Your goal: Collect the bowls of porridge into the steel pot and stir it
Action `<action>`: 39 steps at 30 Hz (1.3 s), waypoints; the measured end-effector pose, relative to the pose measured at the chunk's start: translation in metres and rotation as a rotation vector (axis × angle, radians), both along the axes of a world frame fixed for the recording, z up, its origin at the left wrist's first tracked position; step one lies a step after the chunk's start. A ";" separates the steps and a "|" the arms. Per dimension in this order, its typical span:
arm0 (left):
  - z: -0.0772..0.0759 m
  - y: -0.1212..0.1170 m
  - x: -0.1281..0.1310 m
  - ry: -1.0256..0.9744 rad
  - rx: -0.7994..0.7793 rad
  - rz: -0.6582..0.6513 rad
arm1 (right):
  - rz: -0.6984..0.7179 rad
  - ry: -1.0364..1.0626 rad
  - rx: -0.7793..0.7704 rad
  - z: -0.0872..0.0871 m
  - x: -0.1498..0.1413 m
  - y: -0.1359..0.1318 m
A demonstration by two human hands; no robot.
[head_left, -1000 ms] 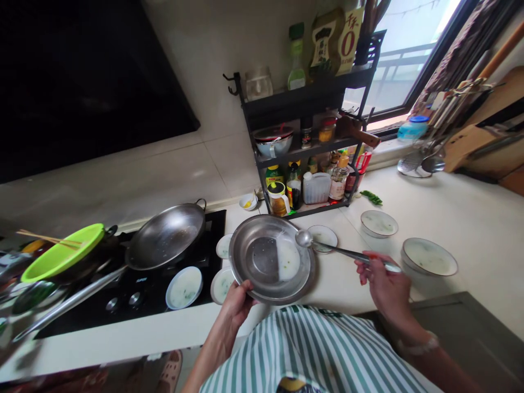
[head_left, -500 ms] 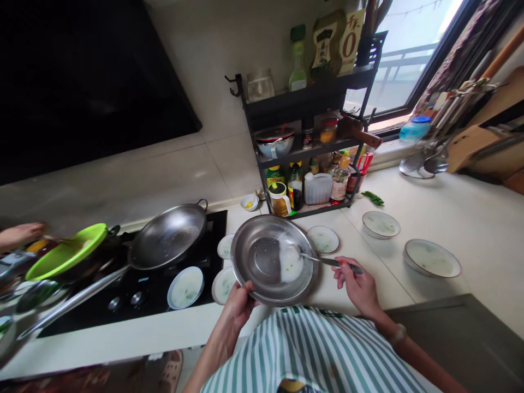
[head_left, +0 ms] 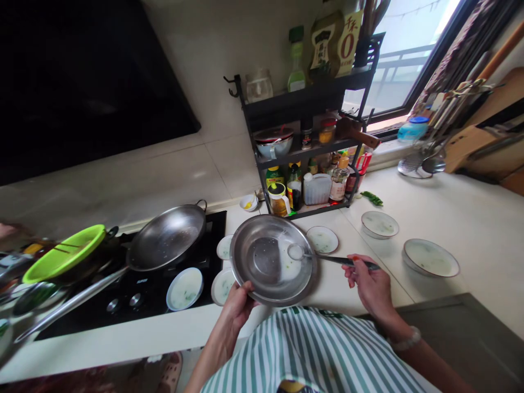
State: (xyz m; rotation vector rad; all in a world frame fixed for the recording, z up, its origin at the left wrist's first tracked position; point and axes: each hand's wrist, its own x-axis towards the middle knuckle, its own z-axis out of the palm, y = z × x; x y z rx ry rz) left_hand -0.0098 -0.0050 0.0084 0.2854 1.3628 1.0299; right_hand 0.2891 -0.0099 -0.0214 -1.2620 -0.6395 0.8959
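My left hand (head_left: pixel 239 303) grips the near rim of a wide steel basin (head_left: pixel 262 256), tilted over the counter, with a little white batter pooled on its right side. My right hand (head_left: pixel 370 284) is closed on the handle of a metal ladle (head_left: pixel 327 257); its bowl, filled with batter, sits just above the pool inside the basin. Shallow white dishes coated with batter and green bits stand around: two small ones (head_left: pixel 222 285) by the basin's left edge, one on the hob (head_left: pixel 184 288), one behind the ladle (head_left: pixel 322 239), and two larger ones to the right (head_left: pixel 429 257).
A steel wok (head_left: pixel 166 237) sits on the black hob (head_left: pixel 135 295), beside a pot with a green lid (head_left: pixel 61 257) and chopsticks. A black spice rack (head_left: pixel 305 147) with bottles stands behind. Utensils and boards lean at the far right by the window.
The ladle came from the dishes on the right into the basin, dipped into the batter, and now lifts out full. Another person's hand showed briefly at the far left by the green lid.
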 end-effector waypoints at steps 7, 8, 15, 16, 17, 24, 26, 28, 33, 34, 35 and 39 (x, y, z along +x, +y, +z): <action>0.000 0.000 -0.003 0.009 0.008 -0.012 | -0.016 0.018 0.017 0.009 0.001 0.001; 0.000 0.001 -0.003 0.012 0.007 -0.014 | -0.021 0.027 0.014 0.010 0.002 0.001; -0.005 0.001 -0.004 0.012 -0.001 -0.017 | -0.067 0.066 0.032 0.015 0.013 0.001; -0.005 0.001 -0.005 0.012 0.002 -0.021 | -0.076 0.069 0.032 0.016 0.015 0.001; -0.006 0.001 -0.005 0.011 0.004 -0.022 | -0.086 0.072 0.031 0.018 0.018 0.002; -0.001 0.002 -0.004 0.027 0.006 -0.017 | -0.160 -0.018 0.070 0.017 0.041 0.006; 0.001 0.002 -0.004 0.025 0.006 -0.018 | -0.172 -0.105 0.076 0.011 0.048 0.007; 0.003 0.002 -0.003 0.022 0.012 -0.022 | -0.170 -0.225 0.066 0.004 0.053 0.005; 0.003 0.002 -0.004 0.022 0.032 -0.027 | -0.107 -0.561 0.111 -0.005 0.059 -0.002; 0.003 0.002 -0.004 0.020 0.036 -0.031 | -0.080 -0.630 0.148 -0.006 0.059 -0.004; 0.003 0.002 -0.004 0.018 0.040 -0.036 | -0.049 -0.703 0.193 -0.005 0.060 -0.006; 0.005 0.002 -0.004 0.031 0.038 -0.049 | 0.098 -0.939 0.421 0.001 0.062 -0.011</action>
